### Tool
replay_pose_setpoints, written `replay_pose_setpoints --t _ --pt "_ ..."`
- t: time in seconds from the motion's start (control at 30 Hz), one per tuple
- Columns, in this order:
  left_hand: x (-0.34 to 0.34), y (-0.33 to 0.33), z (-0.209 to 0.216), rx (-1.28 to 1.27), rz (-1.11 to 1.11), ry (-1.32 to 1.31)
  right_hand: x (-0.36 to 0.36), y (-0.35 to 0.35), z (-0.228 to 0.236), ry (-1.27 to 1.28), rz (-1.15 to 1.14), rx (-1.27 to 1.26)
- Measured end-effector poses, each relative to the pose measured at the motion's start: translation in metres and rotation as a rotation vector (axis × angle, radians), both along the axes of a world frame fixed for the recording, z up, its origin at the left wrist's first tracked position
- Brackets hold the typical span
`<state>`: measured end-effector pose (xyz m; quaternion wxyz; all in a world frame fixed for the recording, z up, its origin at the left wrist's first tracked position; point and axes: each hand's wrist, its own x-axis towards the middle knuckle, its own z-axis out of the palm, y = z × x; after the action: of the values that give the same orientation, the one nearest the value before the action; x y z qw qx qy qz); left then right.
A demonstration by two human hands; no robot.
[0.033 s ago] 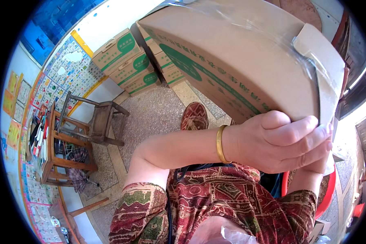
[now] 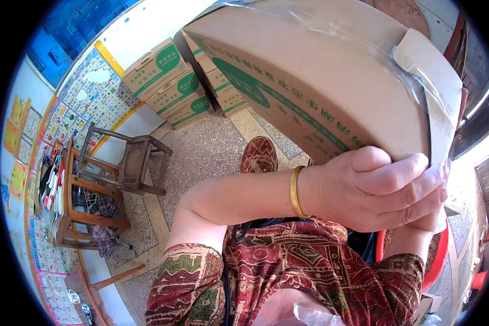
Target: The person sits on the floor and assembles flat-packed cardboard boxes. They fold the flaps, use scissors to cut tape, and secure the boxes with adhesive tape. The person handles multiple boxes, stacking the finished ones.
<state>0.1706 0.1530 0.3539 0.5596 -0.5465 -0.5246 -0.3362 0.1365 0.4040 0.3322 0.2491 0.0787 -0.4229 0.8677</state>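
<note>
A large brown cardboard box [image 2: 331, 65] with green printing and clear tape fills the upper right, its body tilted. My left hand [image 2: 377, 187], with a gold bangle [image 2: 296, 193] at the wrist, reaches across my body. Its curled fingers are closed at the box's near lower corner. My right forearm [image 2: 410, 239] rises from the lower right to the same corner. My right hand is mostly hidden behind the left one, so its fingers cannot be read. Clear tape [image 2: 418, 89] runs over the flap at the box's right end.
Stacked brown cartons [image 2: 171, 81] stand by the far wall. At left are a small wooden chair [image 2: 138, 160] and a wooden table [image 2: 92, 217] bearing papers, with a folded plaid umbrella [image 2: 103, 233] beside it. A red basin [image 2: 439, 255] sits at lower right, beside my right arm.
The box has shifted very slightly, its right end moving a little to the right. My left hand stays at its corner.
</note>
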Motion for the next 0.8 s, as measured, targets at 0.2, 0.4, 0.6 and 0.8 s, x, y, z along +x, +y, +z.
replay_pose_setpoints --t 0.2,0.4,0.6,0.8 --pt "-0.006 0.01 -0.018 -0.122 -0.087 -0.1 0.013 0.004 -0.004 -0.088 0.002 0.178" --pt "0.0 0.026 -0.021 -0.106 -0.005 -0.105 0.029 0.007 -0.013 -0.157 -0.032 0.375" --pt "0.012 0.027 -0.024 -0.179 0.009 -0.062 0.032 0.004 -0.021 -0.158 -0.056 0.482" --pt "0.028 0.005 -0.016 -0.293 -0.555 -0.264 0.03 -0.006 -0.032 -0.119 -0.129 0.473"
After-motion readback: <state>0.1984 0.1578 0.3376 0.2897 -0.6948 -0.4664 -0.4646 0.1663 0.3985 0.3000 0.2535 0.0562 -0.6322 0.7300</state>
